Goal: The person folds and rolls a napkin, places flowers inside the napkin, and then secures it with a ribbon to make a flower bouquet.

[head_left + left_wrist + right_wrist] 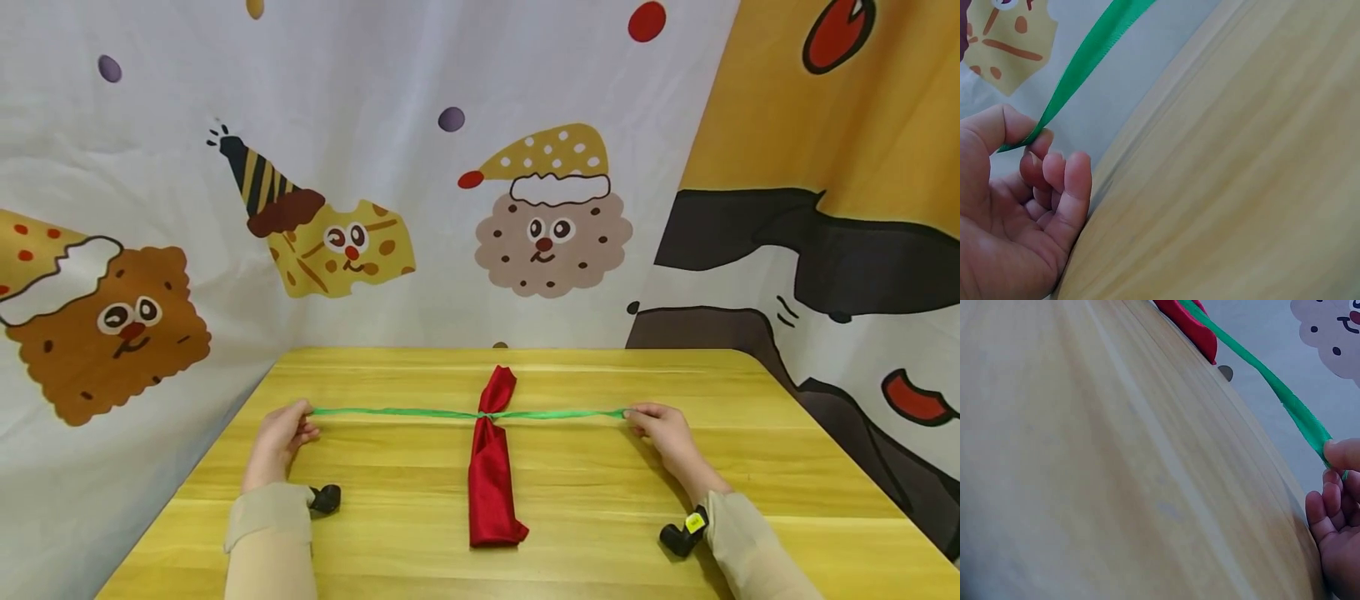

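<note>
A folded length of shiny red cloth (491, 492) lies lengthwise on the table, gathered narrow near its far end. Around that narrow part passes a green ribbon (558, 415), stretched nearly straight out to both sides. My left hand (283, 437) pinches the ribbon's left end between thumb and index finger; in the left wrist view the other fingers (1075, 181) curl loosely. On the other side my right hand (663, 433) pinches the right end the same way. The right wrist view catches only an edge of the red cloth (1194, 328).
The wooden table (390, 517) has a light yellow grain. Behind it hangs a white curtain (390, 75) printed with cartoon biscuits and cheese. Small black devices, one on the left wrist (326, 499) and one on the right wrist (681, 540), stick out inward over the table.
</note>
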`<state>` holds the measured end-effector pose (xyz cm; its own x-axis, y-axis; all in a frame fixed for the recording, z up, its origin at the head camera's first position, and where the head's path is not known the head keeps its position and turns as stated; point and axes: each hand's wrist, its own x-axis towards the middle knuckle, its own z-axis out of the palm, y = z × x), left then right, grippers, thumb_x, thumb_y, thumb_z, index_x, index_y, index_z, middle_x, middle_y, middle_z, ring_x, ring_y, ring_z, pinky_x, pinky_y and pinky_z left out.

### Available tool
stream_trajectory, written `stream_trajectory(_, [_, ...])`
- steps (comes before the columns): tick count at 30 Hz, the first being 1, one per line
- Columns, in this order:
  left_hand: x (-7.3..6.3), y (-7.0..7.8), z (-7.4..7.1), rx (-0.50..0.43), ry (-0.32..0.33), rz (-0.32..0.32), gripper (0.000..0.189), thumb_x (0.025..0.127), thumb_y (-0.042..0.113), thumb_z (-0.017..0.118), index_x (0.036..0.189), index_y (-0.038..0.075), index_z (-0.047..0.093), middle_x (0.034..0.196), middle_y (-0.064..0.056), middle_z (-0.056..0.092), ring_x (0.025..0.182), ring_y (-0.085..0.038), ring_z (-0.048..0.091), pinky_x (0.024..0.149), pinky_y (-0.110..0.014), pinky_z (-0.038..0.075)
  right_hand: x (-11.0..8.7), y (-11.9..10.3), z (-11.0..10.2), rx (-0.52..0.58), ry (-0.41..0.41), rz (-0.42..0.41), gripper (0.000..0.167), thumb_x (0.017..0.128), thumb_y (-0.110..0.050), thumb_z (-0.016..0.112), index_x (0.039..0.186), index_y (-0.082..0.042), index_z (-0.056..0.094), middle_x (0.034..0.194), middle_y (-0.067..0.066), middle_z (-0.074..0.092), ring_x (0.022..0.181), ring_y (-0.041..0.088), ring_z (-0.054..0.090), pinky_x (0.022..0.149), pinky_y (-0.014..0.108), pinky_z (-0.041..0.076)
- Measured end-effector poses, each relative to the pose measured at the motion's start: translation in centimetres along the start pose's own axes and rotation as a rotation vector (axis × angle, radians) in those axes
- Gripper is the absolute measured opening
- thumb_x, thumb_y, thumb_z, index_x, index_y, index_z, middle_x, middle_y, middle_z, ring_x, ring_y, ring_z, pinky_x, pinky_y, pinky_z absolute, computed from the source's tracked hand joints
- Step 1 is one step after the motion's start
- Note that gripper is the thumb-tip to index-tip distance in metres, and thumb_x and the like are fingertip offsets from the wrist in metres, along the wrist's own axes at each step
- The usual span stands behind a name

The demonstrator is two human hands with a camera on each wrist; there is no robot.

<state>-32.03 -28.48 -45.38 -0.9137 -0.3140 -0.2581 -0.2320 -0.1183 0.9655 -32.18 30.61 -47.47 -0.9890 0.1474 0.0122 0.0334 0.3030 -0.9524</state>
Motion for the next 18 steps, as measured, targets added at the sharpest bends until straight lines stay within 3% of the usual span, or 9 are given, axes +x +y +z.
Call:
stream_trajectory(5, [-0.06,-0.10,0.13,0.064,-0.029,0.017,0.012,0.089,0.006,0.055,0.085,-0.003,0.048,0.068,-0.003,0.049,0.057,-0.008,0.056,0.060,-0.023,0.054,-0.09,-0.02,-0.02,-0.013,-0.001,0.001,0.038,0.092,-0.021,0.067,0.113,0.011,0.063,0.094,0.002,0.066,0.080,0.016,0.060,0.070,0.027,0.052])
stream_trajectory(11, [-0.14,-0.28,0.18,0.144,-0.085,0.049,0.018,0.093,0.009,0.057,0.083,-0.003,0.047,0.069,-0.003,0.048,0.060,-0.008,0.054,0.062,-0.021,0.054,-0.23,-0.10,-0.01,-0.040,-0.008,0.000,0.039,0.092,-0.024,0.068,0.114,0.008,0.065,0.098,0.003,0.067,0.078,0.016,0.059,0.069,0.027,0.051])
stream_trajectory(18, [0.05,-0.43,0.15,0.182,-0.114,0.041,0.025,0.094,0.012,0.062,0.108,-0.008,0.055,0.072,-0.003,0.050,0.062,-0.009,0.054,0.063,-0.022,0.053,-0.27,0.04,0.05,-0.087,-0.015,-0.015,0.038,0.092,-0.025,0.067,0.114,0.006,0.067,0.100,0.005,0.067,0.077,0.015,0.057,0.066,0.027,0.050])
